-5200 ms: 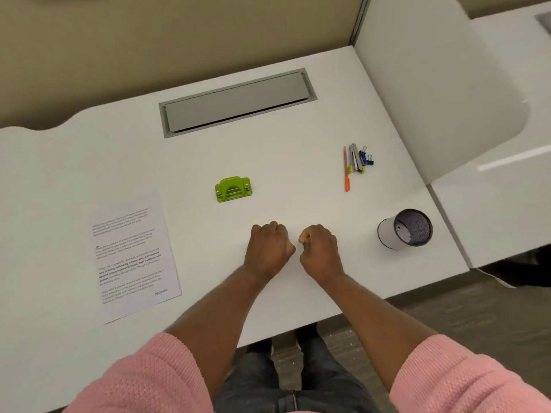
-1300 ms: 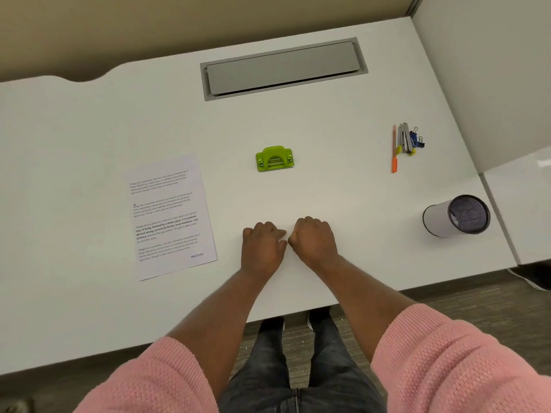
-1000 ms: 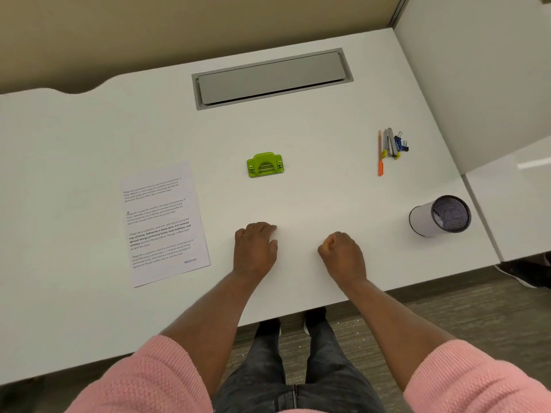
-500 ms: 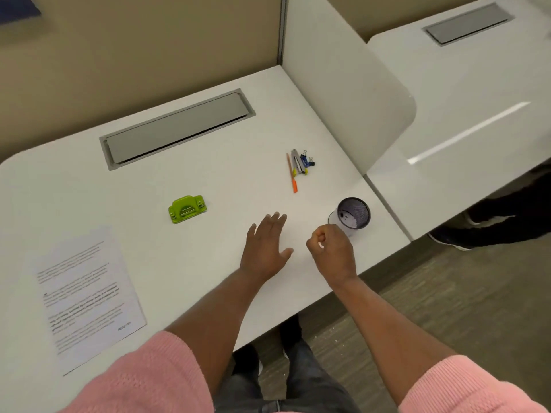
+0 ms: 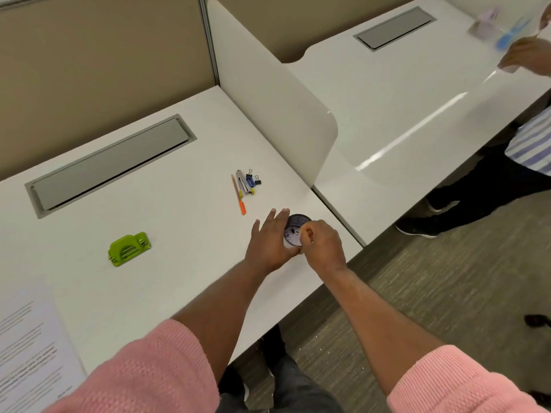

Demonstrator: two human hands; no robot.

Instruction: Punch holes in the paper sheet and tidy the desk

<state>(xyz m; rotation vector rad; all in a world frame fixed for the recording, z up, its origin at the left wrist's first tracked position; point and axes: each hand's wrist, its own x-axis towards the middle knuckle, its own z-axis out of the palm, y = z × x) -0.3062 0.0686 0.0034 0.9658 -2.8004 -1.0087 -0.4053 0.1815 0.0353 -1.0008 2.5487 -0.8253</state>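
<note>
Both hands meet at the one mesh cup (image 5: 295, 227) near the desk's (image 5: 185, 222) right front corner. The left hand (image 5: 269, 239) lies against the cup's left side with fingers spread open; the right hand (image 5: 323, 244) has its fingers curled over the cup's rim (whether they pinch it I cannot tell). Just behind the cup lie one orange pen (image 5: 238, 194), one stapler (image 5: 242, 181) and two binder clips (image 5: 252, 180). Well left of the cup sits one green hole punch (image 5: 128, 248), and farther left, at the front edge, one paper sheet (image 5: 28, 350).

Bare desk (image 5: 185, 222) separates hole punch (image 5: 128, 249) from pen cluster (image 5: 244, 186).
</note>
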